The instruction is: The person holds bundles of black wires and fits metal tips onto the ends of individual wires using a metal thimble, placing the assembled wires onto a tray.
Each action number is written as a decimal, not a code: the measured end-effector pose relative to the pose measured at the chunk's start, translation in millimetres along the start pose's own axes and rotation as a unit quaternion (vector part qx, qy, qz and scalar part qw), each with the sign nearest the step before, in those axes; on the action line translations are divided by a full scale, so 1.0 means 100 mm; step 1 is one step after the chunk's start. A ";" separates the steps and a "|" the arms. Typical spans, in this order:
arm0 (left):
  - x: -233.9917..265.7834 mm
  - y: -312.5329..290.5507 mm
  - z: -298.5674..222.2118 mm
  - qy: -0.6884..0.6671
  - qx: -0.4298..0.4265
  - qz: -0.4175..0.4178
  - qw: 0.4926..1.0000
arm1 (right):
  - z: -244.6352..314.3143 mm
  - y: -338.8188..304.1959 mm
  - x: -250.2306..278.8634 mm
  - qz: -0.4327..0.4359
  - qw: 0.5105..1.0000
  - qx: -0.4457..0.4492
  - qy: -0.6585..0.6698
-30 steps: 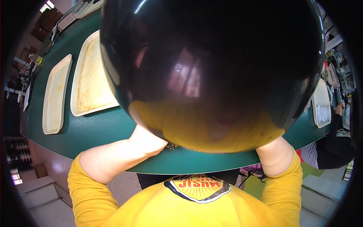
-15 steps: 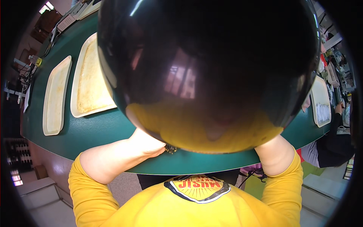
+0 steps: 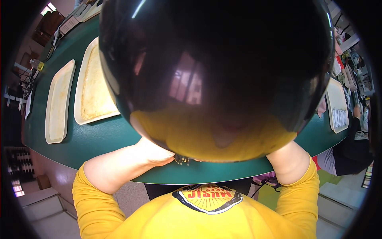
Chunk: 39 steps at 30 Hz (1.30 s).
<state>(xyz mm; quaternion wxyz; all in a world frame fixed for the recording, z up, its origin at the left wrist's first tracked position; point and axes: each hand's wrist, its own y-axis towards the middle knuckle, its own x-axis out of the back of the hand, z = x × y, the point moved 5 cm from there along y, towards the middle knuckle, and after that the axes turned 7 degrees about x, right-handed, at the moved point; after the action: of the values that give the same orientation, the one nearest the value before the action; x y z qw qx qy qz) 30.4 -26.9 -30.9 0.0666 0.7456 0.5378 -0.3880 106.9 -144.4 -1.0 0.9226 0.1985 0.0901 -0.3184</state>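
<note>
A large glossy black dome (image 3: 223,71) fills the middle of the view and hides most of both hands. From the lower left my left hand (image 3: 157,153) reaches under its rim, wrist and heel showing, fingers hidden. Right at that hand's edge a bunch of thin dark wire-like pieces (image 3: 182,159) with small gold-coloured tips sticks out; whether the fingers grip it is hidden. My right hand (image 3: 283,150) shows only near the wrist, at the dome's lower right rim. Its fingers, and anything in them, are out of sight.
Left on the green table (image 3: 99,139) lie a narrow cream tray (image 3: 59,103) and a wider stained cream tray (image 3: 93,91), partly behind the dome. At right, another tray (image 3: 338,107) holds several thin whitish pieces, near a co-worker's dark sleeve (image 3: 350,147). A small bottle (image 3: 37,64) stands far left.
The dome appears shifted slightly left. The bunch of thin wire-like pieces beside my left hand shows more and looks more spread out. Both forearms stay almost in place.
</note>
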 end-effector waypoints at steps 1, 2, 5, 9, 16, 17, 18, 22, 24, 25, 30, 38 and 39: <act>0.00 -0.01 -0.06 0.016 -0.016 -0.030 0.999 | 0.01 0.01 0.03 -0.011 1.000 -0.015 0.006; 0.00 -0.01 -0.08 0.015 -0.016 -0.032 0.999 | 0.03 0.02 0.05 -0.022 0.999 -0.031 0.013; -0.04 0.02 -0.05 0.048 0.048 -0.038 0.997 | 0.09 -0.02 0.11 -0.065 0.997 -0.042 0.020; -0.05 0.00 -0.12 0.078 -0.018 -0.071 0.994 | -0.09 -0.05 0.14 -0.086 0.993 -0.084 0.003; -0.12 -0.04 -0.20 0.203 -0.059 -0.048 0.976 | 0.03 0.04 -0.11 -0.001 0.987 -0.157 0.039; -0.14 -0.06 -0.20 0.215 -0.060 -0.044 0.974 | 0.05 0.06 -0.14 0.018 0.984 -0.174 0.028; -0.16 -0.07 -0.21 0.225 -0.059 -0.037 0.972 | 0.01 0.09 -0.14 0.082 0.988 -0.127 -0.018; -0.17 -0.09 -0.18 0.210 -0.009 0.019 0.977 | 0.08 0.01 -0.16 -0.083 0.988 -0.057 0.120; -0.20 -0.12 -0.16 0.194 0.030 0.060 0.979 | 0.13 0.05 -0.18 -0.014 0.987 -0.053 0.151; -0.22 -0.14 -0.17 0.191 0.045 0.049 0.979 | 0.12 0.04 -0.19 -0.010 0.997 -0.063 0.047; -0.30 -0.16 -0.19 0.171 0.059 0.029 0.983 | 0.14 0.09 -0.24 0.057 0.996 0.000 -0.070; -0.22 -0.17 -0.16 0.136 0.047 0.012 0.990 | 0.28 0.16 -0.29 0.040 0.995 0.009 -0.092; -0.17 -0.18 -0.18 0.133 0.028 -0.049 0.990 | 0.30 0.17 -0.31 0.047 0.993 0.024 -0.102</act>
<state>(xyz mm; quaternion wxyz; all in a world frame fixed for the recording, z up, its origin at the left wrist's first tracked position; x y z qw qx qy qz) 22.5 -23.1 -1.4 -0.0453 0.7652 0.5664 -0.3027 94.1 -127.9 40.7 0.9358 0.1912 -0.0213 -0.2953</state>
